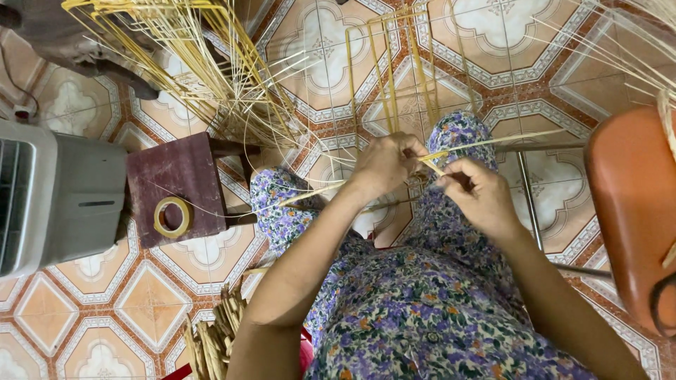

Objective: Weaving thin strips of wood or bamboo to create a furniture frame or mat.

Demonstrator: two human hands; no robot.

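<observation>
Above the knees, the left hand [384, 163] and the right hand [477, 193] each pinch thin yellow straw strips [451, 150] of a half-woven frame [394, 77], near a small stool [176, 186] bearing a tape roll [172, 217].

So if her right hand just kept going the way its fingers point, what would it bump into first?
The right hand points across toward the left hand, so it would most likely meet that hand's knuckles first, right past the thin pale yellow reed strips pinched between them. Depth is hard to judge from above.
</observation>
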